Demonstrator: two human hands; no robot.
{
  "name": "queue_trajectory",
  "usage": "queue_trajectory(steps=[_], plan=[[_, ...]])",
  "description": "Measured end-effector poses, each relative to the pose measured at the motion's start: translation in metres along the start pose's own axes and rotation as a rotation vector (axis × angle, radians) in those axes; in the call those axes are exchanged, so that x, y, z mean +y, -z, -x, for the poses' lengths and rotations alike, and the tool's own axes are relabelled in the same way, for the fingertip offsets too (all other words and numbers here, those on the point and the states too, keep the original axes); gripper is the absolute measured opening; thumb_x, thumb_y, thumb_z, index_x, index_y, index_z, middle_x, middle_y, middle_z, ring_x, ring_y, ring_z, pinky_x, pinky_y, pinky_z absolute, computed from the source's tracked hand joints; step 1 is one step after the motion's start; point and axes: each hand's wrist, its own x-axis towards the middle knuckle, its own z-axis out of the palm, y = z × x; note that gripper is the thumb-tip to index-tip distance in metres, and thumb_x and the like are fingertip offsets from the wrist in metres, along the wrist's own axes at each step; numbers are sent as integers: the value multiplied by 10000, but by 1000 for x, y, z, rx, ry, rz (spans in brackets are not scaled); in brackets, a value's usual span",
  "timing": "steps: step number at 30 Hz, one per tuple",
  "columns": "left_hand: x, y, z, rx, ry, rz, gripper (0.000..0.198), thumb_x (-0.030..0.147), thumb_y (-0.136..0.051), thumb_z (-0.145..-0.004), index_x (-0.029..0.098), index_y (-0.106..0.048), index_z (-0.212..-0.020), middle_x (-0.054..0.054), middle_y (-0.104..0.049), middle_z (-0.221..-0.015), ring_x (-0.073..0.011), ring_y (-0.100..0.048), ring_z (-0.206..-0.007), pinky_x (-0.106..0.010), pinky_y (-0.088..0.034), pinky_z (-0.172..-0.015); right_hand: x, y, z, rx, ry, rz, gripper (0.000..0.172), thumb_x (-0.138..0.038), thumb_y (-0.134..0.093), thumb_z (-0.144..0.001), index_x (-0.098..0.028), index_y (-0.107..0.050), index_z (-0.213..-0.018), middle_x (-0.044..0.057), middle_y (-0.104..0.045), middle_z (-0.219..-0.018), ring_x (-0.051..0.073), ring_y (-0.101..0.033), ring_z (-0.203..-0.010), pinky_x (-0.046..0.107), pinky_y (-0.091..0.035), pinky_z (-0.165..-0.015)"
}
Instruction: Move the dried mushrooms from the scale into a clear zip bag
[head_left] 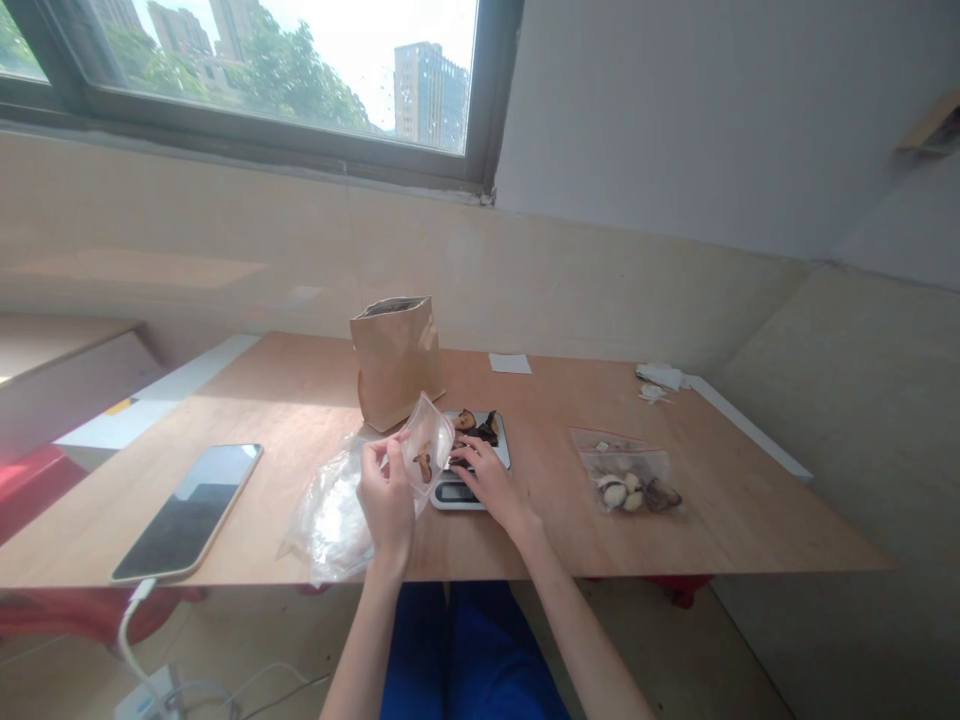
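My left hand (388, 490) pinches the edge of a small clear zip bag (442, 432), held tilted with a dried mushroom piece (423, 465) showing inside. My right hand (486, 478) is over a white kitchen scale (505, 455), its fingers curled onto the dried mushrooms (486, 428) lying there. Its fingertips are partly hidden among the pieces beside the bag. The scale's dark display (454, 493) faces me, but its reading is too small to make out.
A brown paper pouch (397, 365) stands behind the bag. Clear plastic bags (337, 515) lie left of the scale, near a charging phone (191, 510). To the right lies a zip bag of mushrooms (630, 478). White paper (510, 363) and crumpled tissue (660, 378) are farther back.
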Motion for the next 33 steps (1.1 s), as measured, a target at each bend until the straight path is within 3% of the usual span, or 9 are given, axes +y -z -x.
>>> queue_trajectory(steps=[3, 7, 10, 12, 15, 20, 27, 31, 33], plan=[[-2, 0, 1, 14, -9, 11, 329, 401, -340, -842, 189, -577, -923, -42, -650, -770, -151, -578, -602, -260, -441, -553, -1, 4, 0, 65, -75, -129, 166, -213, -470, -854, -192, -595, -961, 91, -583, -1103, 207, -542, -1054, 384, -442, -912], [-4, 0, 3, 23, -17, 46, 299, 402, -359, -840, 187, -555, -909, -62, -659, -875, -152, -591, -635, -265, -448, -565, -11, 16, -4, 270, -310, -455, 223, -349, -483, -846, -169, -578, -939, 84, -649, -922, 182, -625, -773, 332, -511, -732], [-5, -1, 4, 9, -18, 68, 278, 412, -373, -843, 188, -531, -889, -75, -652, -971, -143, -592, -634, -258, -445, -556, -29, 31, -10, 384, -393, -740, 290, -434, -481, -834, -161, -573, -872, 58, -661, -818, 152, -622, -647, 295, -520, -649], [-5, -3, 5, -1, -14, 69, 271, 415, -379, -846, 190, -526, -882, -71, -655, -969, -139, -594, -631, -249, -440, -549, -44, 40, -13, 365, -391, -860, 307, -456, -502, -815, -159, -578, -838, 46, -659, -796, 141, -620, -636, 276, -519, -633], [-3, -4, 6, 22, -26, 57, 263, 410, -386, -851, 192, -529, -880, -70, -661, -961, -145, -606, -676, -241, -437, -556, -64, 43, -13, 184, -420, -945, 287, -434, -544, -786, -153, -575, -834, 36, -652, -749, 138, -622, -615, 265, -518, -608], [-1, -5, 10, 36, -55, 53, 246, 413, -392, -854, 197, -508, -878, -73, -668, -980, -151, -617, -675, -249, -449, -574, -77, 33, -9, 54, -501, -709, 237, -297, -564, -769, -176, -531, -971, 4, -634, -693, 145, -629, -602, 261, -506, -572], [-4, -2, 10, 57, -40, 3, 233, 413, -392, -858, 206, -498, -858, -63, -686, -891, -177, -640, -731, -248, -448, -580, -82, 37, -11, -63, -413, -457, 107, -200, -541, -788, -174, -590, -880, 18, -652, -735, 148, -629, -713, 242, -475, -639], [-2, -1, 11, 55, -35, -15, 235, 413, -393, -855, 208, -508, -872, -52, -682, -845, -175, -636, -703, -247, -438, -571, -79, 36, -10, -154, -240, -387, 155, -211, -494, -830, -175, -624, -756, 23, -649, -747, 149, -603, -717, 255, -454, -658], [0, -1, 12, 42, -27, 22, 228, 411, -394, -854, 214, -504, -887, -50, -683, -890, -168, -633, -701, -249, -440, -575, -76, 35, -11, -125, -94, -351, 167, -220, -495, -839, -188, -635, -754, 25, -647, -810, 155, -590, -801, 272, -443, -740]])
